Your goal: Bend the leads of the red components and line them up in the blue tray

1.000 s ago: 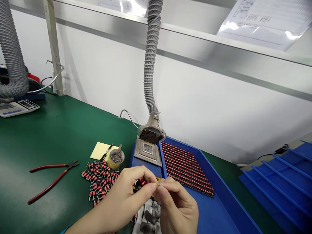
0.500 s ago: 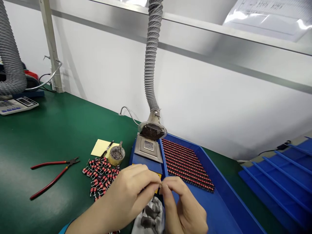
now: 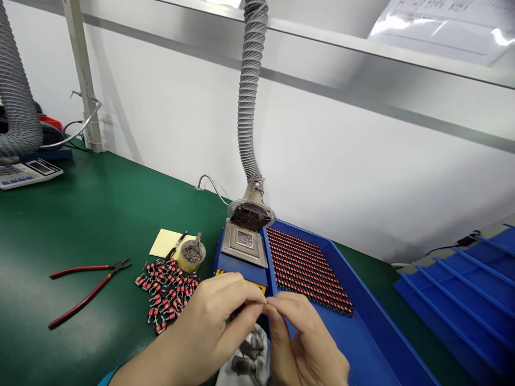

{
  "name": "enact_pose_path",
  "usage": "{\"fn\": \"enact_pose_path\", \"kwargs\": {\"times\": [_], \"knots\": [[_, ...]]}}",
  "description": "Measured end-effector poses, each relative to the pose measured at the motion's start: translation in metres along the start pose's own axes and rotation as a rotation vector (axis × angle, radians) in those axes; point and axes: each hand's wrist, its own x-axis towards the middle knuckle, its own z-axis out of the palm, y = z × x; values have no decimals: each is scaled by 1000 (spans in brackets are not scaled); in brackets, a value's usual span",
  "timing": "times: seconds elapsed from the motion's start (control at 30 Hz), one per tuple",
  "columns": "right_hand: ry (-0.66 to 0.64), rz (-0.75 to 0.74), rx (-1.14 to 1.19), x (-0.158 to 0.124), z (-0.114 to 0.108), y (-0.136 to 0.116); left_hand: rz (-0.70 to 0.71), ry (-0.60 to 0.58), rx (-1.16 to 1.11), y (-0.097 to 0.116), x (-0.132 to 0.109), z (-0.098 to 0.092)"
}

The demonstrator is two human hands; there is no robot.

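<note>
My left hand (image 3: 225, 316) and my right hand (image 3: 301, 338) meet fingertip to fingertip in front of the blue solder pot (image 3: 244, 244). Both are closed in a pinch, and whatever sits between the fingers is hidden. Below them lies a white glove (image 3: 245, 364) with dark stained fingertips. Left of my left hand is a loose pile of small red and black components (image 3: 171, 289) with bent metal leads. Similar parts stand in tight rows (image 3: 309, 273) inside the blue tray (image 3: 341, 338) beyond my right hand.
Red-handled pliers (image 3: 90, 292) lie open on the green bench (image 3: 100, 214). A small tub (image 3: 192, 256) of grey bits stands by a pen and yellow notepaper (image 3: 164, 243). An extraction hose (image 3: 251, 96) hangs over the pot. Blue racks (image 3: 462, 305) are at right, a calculator (image 3: 30, 172) at left.
My right hand's fingertips have closed in against those of my left hand, and the right hand has shifted slightly right and down. Other things stay where they were.
</note>
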Motion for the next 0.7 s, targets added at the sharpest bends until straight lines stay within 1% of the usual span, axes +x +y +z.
{"fn": "enact_pose_path", "kwargs": {"times": [0.03,0.07,0.13,0.17,0.2,0.23,0.27,0.33,0.37,0.4,0.47,0.53,0.57,0.63,0.7], "knots": [[-13,91,7,0,0,-1,45,6,58,-1,-1,2],[-48,217,47,0,-1,-1,101,20,128,-2,-1,4],[-155,486,235,1,-4,1,197,40,253,-3,-2,7],[-186,577,350,1,-6,3,221,49,286,-4,-2,8],[-185,615,442,2,-8,4,229,60,289,-3,-1,8],[-151,597,490,2,-10,5,215,67,263,-2,-1,7],[-90,536,482,2,-11,6,182,71,214,-1,0,5],[44,363,343,2,-10,6,78,89,83,1,1,2],[72,277,266,1,-9,6,19,89,21,2,1,0],[68,196,207,0,-8,6,-34,79,-30,3,1,-1],[12,71,134,-1,-5,6,-96,52,-95,4,1,-3],[-21,-2,93,-1,-1,7,-93,31,-114,3,0,-2],[-5,-21,71,-2,0,7,-71,32,-107,3,0,-1],[69,-39,24,-2,3,8,-22,47,-73,2,-1,0],[132,-58,-6,-2,5,8,-6,65,-44,2,-1,1]]}}
